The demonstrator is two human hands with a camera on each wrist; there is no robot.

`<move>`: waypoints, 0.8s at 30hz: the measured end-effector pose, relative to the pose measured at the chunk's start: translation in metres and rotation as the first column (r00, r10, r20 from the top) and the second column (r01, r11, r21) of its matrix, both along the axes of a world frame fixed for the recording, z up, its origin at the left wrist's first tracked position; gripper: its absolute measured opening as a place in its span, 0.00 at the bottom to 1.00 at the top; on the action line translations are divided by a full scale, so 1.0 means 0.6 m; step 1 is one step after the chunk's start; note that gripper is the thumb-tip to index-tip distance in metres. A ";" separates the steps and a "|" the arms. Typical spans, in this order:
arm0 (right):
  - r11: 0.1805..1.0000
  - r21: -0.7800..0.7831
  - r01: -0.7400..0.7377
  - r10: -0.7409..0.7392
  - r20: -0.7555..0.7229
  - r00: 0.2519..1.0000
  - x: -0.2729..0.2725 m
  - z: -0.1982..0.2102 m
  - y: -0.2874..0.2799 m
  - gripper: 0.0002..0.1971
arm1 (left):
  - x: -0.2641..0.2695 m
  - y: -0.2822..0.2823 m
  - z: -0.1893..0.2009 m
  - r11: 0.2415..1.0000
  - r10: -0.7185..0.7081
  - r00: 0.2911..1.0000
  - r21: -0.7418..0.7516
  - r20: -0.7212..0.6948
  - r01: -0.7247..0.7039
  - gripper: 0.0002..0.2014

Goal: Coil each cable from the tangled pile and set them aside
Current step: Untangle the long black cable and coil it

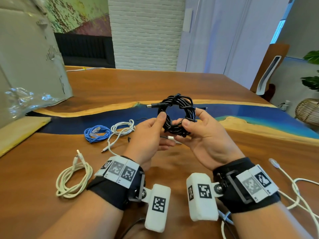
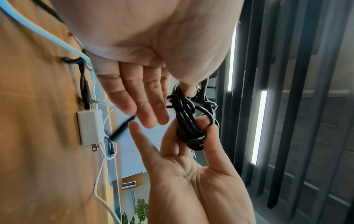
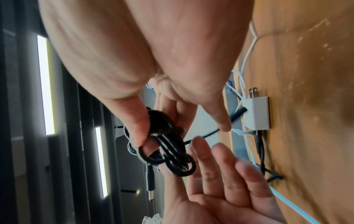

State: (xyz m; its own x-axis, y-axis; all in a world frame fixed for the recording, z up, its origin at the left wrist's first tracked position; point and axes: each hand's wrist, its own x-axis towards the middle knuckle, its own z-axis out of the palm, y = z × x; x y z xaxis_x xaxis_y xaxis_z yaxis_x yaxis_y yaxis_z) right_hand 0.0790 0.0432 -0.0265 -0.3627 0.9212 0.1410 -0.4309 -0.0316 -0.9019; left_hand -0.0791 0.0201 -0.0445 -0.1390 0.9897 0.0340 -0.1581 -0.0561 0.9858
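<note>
Nearest me, a cream cable point(image 1: 73, 178) lies looped on the wooden table point(image 1: 172, 83) by my left wrist. Above the table, my left hand point(image 1: 148, 137) pinches the black cable coil point(image 1: 177, 114) with its thumb on top, the other fingers loosely extended. My right hand point(image 1: 202, 133) curls its thumb and fingers round the coil's other side. Beyond, to the left, a blue cable point(image 1: 96, 133) and a white cable point(image 1: 122, 128) lie coiled just beside each other.

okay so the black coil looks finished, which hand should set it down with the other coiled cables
Left, probably. The blue coil and white coils lie on the left hand's side of the table, and that hand already pinches the black coil. The right hand would have to cross over.
</note>
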 end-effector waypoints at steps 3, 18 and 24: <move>0.991 0.025 -0.130 0.131 -0.052 0.990 0.007 -0.003 -0.005 0.19 | -0.002 0.002 0.000 0.998 0.059 0.998 0.006 -0.004 -0.059 0.19; 0.994 0.108 0.025 -0.030 0.046 0.999 -0.010 -0.011 0.003 0.13 | -0.006 -0.005 0.014 0.995 0.088 0.995 0.046 -0.041 -0.086 0.17; 0.981 0.073 0.178 -0.185 0.094 0.978 -0.022 -0.014 0.004 0.09 | -0.004 -0.003 0.015 0.987 0.140 0.988 0.068 0.061 -0.144 0.18</move>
